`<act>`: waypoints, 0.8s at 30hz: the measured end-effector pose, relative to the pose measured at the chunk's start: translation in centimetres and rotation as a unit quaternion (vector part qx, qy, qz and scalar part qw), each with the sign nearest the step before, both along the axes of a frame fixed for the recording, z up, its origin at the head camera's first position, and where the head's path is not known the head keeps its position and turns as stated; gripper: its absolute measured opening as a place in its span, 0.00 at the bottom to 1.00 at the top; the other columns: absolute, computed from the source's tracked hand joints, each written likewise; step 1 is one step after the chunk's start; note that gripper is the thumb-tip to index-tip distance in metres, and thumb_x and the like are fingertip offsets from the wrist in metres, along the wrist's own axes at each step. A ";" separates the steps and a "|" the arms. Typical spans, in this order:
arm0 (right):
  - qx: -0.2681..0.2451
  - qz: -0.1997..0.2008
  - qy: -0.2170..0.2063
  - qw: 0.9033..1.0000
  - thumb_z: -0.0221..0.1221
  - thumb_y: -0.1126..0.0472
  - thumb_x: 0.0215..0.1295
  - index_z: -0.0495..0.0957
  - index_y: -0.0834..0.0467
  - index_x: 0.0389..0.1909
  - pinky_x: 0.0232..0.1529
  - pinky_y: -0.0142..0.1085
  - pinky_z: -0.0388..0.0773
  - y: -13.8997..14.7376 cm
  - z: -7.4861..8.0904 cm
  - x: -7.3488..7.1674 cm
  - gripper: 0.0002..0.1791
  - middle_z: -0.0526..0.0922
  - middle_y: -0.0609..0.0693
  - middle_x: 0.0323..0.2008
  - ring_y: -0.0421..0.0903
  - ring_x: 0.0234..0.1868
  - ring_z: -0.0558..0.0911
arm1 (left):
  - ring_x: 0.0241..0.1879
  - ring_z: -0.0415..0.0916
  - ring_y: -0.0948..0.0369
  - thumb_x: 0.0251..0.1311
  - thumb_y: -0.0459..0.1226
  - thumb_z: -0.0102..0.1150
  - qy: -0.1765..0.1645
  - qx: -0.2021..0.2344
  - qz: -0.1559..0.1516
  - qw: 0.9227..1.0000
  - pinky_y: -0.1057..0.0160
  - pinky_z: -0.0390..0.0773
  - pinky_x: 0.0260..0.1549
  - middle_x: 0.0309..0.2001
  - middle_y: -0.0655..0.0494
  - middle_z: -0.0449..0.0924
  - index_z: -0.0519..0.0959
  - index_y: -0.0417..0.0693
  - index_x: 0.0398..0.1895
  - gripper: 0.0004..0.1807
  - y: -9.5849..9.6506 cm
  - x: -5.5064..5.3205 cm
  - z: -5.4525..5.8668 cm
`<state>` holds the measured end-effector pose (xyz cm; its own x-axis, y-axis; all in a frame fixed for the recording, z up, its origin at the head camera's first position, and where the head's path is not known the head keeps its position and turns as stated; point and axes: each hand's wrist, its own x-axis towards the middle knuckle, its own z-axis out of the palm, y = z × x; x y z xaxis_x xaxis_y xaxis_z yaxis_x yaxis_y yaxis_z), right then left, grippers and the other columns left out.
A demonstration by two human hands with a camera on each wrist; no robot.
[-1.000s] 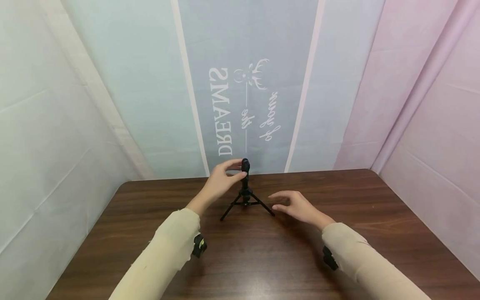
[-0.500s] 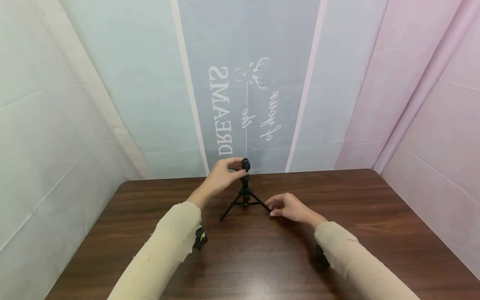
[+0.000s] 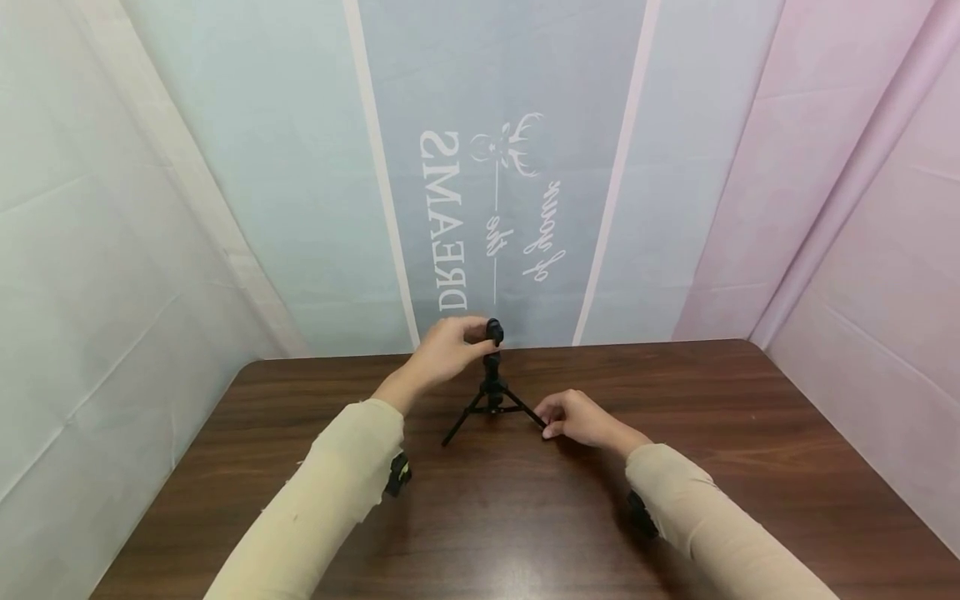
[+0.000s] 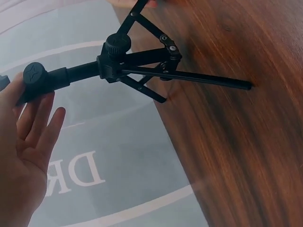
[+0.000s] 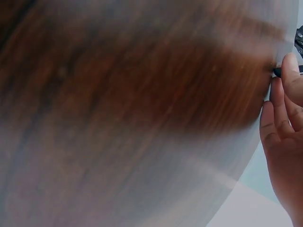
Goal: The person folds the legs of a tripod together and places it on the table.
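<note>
Tripod [image 3: 492, 385] upright on tbl [image 3: 465, 517], legs spread. Sec ago my R hand [image 3: 585, 418] was just beside; now it pinches a leg end [image 3: 534, 416] w/ L hand [image 3: 447, 350] gripping the top: prob. steadier two-handed hold.

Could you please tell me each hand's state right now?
Left hand: holding the tripod by its top.
Right hand: pinching one leg near its tip.
</note>
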<state>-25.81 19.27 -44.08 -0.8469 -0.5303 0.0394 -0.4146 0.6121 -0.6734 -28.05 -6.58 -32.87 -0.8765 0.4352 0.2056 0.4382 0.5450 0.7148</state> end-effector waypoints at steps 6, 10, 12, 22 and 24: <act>0.009 -0.001 0.007 1.000 0.69 0.67 0.58 0.85 0.63 0.39 0.35 0.33 0.78 0.0 -0.1 -0.1 0.09 0.82 0.45 0.30 0.38 0.33 0.78 | 0.55 0.79 0.56 0.71 0.42 0.58 0.028 -0.059 0.011 0.998 0.53 0.75 0.57 0.51 0.54 0.84 0.79 0.49 0.59 0.17 0.4 0.5 0.0; 0.010 0.011 0.022 1.000 0.69 0.67 0.57 0.85 0.62 0.36 0.35 0.32 0.78 0.0 -0.2 -0.2 0.07 0.82 0.44 0.29 0.37 0.32 0.78 | 0.55 0.79 0.54 0.72 0.41 0.56 0.042 -0.068 0.015 0.997 0.53 0.77 0.55 0.53 0.50 0.83 0.76 0.46 0.61 0.19 0.7 0.7 -0.1; 0.010 0.016 0.029 0.999 0.69 0.68 0.57 0.84 0.62 0.36 0.35 0.32 0.78 0.0 -0.3 -0.2 0.06 0.82 0.44 0.29 0.36 0.32 0.78 | 0.56 0.79 0.54 0.72 0.41 0.56 0.038 -0.058 0.020 0.997 0.53 0.77 0.55 0.54 0.49 0.83 0.75 0.46 0.63 0.19 0.8 0.9 -0.3; 0.011 0.018 0.047 0.999 0.70 0.67 0.55 0.84 0.60 0.33 0.34 0.31 0.79 -0.2 -0.5 -0.3 0.05 0.83 0.42 0.27 0.35 0.31 0.79 | 0.58 0.77 0.55 0.74 0.41 0.53 0.006 0.032 0.045 0.998 0.50 0.74 0.58 0.53 0.53 0.83 0.75 0.51 0.62 0.17 1.1 1.6 -2.0; 0.012 0.011 0.046 0.999 0.70 0.67 0.55 0.84 0.60 0.32 0.34 0.31 0.78 -0.2 -0.5 -0.4 0.05 0.82 0.42 0.26 0.35 0.30 0.79 | 0.58 0.77 0.55 0.74 0.41 0.52 0.001 0.038 0.049 0.998 0.50 0.74 0.57 0.53 0.54 0.83 0.74 0.52 0.63 0.17 1.2 1.5 -2.1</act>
